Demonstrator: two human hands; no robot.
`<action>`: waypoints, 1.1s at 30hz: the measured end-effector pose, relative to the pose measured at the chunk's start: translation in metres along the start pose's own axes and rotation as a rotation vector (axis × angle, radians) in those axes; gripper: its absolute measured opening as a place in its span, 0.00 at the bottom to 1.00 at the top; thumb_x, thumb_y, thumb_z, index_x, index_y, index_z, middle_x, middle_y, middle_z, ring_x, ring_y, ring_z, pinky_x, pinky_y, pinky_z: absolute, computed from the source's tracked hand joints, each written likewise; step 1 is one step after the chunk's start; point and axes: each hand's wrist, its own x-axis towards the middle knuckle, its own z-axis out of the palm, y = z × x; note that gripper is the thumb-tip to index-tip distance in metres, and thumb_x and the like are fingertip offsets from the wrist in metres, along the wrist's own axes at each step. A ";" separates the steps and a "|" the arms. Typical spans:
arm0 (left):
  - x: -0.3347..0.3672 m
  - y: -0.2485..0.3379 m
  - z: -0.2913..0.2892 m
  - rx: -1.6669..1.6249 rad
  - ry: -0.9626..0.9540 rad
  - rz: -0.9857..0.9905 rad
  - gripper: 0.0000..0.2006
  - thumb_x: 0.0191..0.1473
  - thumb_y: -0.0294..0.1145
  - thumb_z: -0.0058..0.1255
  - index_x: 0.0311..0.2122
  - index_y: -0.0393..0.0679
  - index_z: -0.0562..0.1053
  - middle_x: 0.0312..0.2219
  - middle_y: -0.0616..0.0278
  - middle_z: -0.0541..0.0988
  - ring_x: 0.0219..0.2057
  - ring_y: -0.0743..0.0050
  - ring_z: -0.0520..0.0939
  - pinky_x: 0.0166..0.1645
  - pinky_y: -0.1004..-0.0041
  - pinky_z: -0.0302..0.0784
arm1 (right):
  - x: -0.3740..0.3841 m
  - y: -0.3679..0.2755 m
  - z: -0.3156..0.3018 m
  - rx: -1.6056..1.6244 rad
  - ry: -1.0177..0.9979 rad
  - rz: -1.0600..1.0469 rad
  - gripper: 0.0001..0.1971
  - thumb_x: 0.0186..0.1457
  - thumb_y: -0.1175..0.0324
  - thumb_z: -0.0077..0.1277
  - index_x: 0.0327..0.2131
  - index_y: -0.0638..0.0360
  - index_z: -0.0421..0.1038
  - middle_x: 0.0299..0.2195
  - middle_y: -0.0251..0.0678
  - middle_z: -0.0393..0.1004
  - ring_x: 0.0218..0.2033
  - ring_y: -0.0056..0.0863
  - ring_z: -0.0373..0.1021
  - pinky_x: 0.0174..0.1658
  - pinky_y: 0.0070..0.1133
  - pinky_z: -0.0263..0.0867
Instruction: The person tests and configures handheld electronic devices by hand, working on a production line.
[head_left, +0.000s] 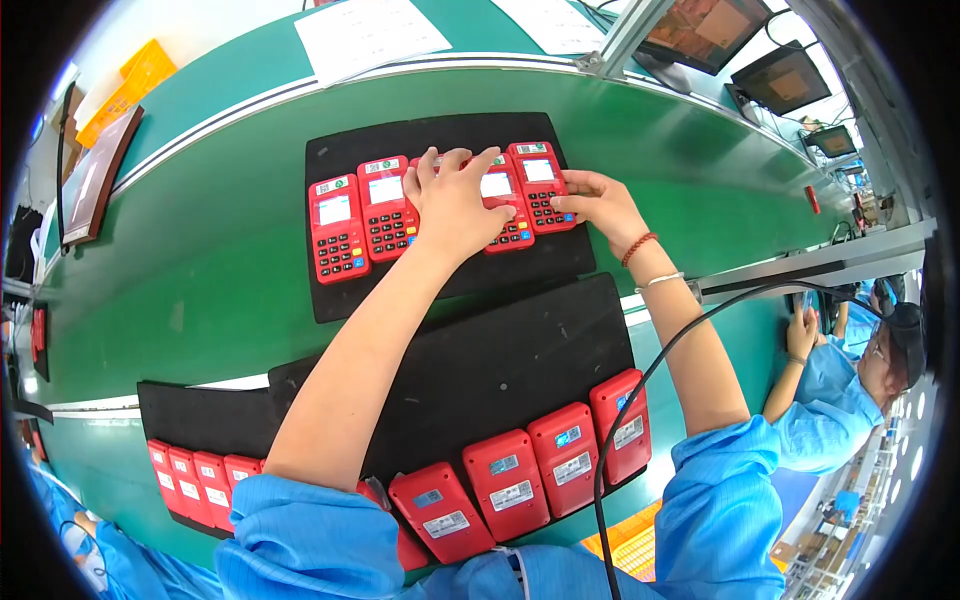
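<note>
Before you, terminals (342, 232) lie on the far mat (545, 256), with papers (370, 38) behind it; on your near mat (510, 345) lie other terminals (505, 482).

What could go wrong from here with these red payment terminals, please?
The right hand is close to the keypad of the rightmost red payment terminal, so a key might get pressed by accident. The left hand, spread over the middle terminals, could nudge them askew. In this view the left sleeve overlaps one of the lower face-down terminals and might drag it, though contact is unclear.
</note>
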 end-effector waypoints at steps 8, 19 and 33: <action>0.003 0.000 0.001 0.024 0.079 -0.091 0.33 0.33 0.41 0.72 0.51 0.60 0.75 0.51 0.63 0.74 0.63 0.48 0.60 0.65 0.47 0.48 | 0.002 -0.003 0.014 -0.019 0.097 0.038 0.25 0.46 0.75 0.61 0.51 0.67 0.70 0.41 0.36 0.77 0.39 0.22 0.73 0.41 0.20 0.68; -0.003 -0.007 0.004 0.007 0.076 0.058 0.42 0.35 0.53 0.68 0.58 0.51 0.68 0.55 0.59 0.71 0.64 0.44 0.57 0.67 0.47 0.44 | -0.009 0.001 0.002 0.112 0.053 -0.018 0.29 0.47 0.75 0.62 0.54 0.70 0.66 0.46 0.41 0.75 0.45 0.25 0.72 0.50 0.22 0.66; 0.005 0.011 -0.003 0.065 -0.094 -0.003 0.53 0.23 0.53 0.74 0.60 0.54 0.65 0.57 0.53 0.66 0.65 0.39 0.52 0.67 0.43 0.38 | -0.008 0.008 -0.005 0.033 -0.005 -0.056 0.32 0.44 0.84 0.57 0.56 0.69 0.64 0.47 0.39 0.73 0.42 0.23 0.71 0.51 0.22 0.68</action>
